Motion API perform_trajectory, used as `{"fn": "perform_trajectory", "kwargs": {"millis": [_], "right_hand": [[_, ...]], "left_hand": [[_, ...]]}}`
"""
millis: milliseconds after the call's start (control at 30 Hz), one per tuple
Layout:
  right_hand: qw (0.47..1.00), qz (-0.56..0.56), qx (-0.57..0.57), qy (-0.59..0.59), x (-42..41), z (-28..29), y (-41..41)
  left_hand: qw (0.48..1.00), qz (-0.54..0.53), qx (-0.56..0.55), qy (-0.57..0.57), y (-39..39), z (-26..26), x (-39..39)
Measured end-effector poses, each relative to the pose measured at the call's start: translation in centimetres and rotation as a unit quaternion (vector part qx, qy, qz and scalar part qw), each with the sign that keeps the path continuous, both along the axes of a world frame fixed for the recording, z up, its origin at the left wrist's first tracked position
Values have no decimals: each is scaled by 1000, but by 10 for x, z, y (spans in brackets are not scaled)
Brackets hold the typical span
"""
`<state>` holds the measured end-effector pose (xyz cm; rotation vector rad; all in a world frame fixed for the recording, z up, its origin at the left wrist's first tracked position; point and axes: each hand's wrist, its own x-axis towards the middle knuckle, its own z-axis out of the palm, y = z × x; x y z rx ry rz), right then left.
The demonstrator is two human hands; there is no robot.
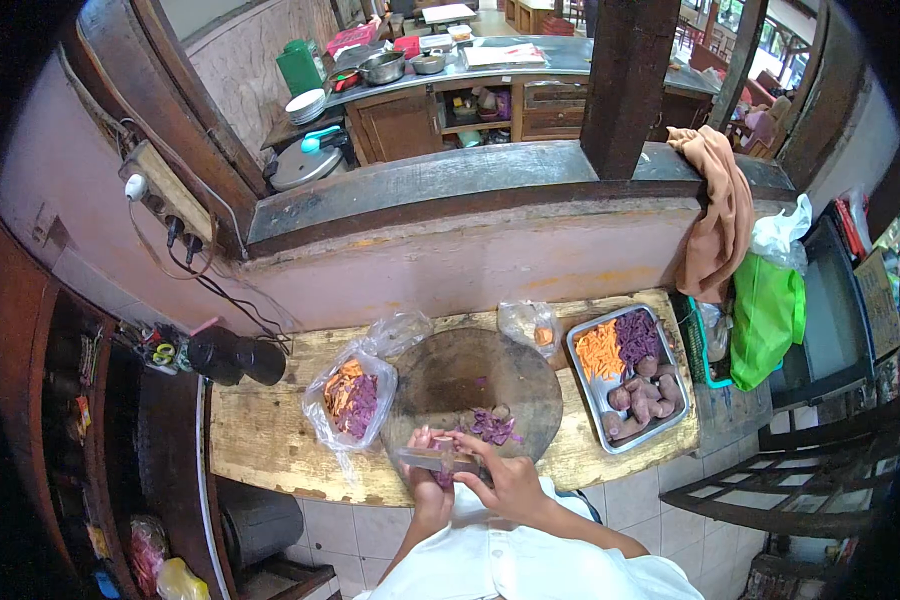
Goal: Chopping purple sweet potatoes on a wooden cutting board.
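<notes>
A purple sweet potato [441, 466] is held in my left hand [429, 484], over the near edge of a round wooden chopping board [442, 375]. My right hand [506, 476] grips a knife [436, 458], its blade lying across the sweet potato. Just beyond, purple peelings [493, 426] lie on the board. To the left a clear plastic bag [316, 409] holds orange and purple peelings. On the right a metal tray [596, 427] holds orange strips [600, 351], purple strips [637, 337] and several unpeeled purple sweet potatoes [645, 401].
Behind the board sits another plastic bag [521, 319] with an orange piece. A pink wall [457, 270] rises beyond the worn wooden table [262, 435]. A teal basket [694, 337], a green bag [769, 322] and a hanging brown cloth [720, 217] are at the right; dark round containers [259, 360] stand left.
</notes>
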<state>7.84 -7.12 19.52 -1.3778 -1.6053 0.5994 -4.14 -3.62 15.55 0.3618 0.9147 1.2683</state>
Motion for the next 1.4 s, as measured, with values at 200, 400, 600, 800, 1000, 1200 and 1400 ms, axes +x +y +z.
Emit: {"fn": "perform_trajectory", "kwargs": {"millis": [200,400,600,800,1000,1200,1400], "right_hand": [[999,2,47,4,-4,-20,4],[998,-32,33,32,-10,-20,11],[985,-65,0,161,-12,-20,19],[713,-24,-378,590,22,-25,32],[699,25,-444,560,15,-50,20],[984,39,-176,4,2,-13,5],[994,33,-91,-54,-2,-20,6]], "left_hand": [[999,22,19,43,2,9,11],[998,56,12,3,3,0,12],[1000,21,-13,-3,4,-8,14],[992,-6,-127,-10,4,-9,12],[987,1,-144,-72,15,-40,2],[984,58,-163,-52,15,-46,2],[992,19,-123,-34,12,-51,-6]]}}
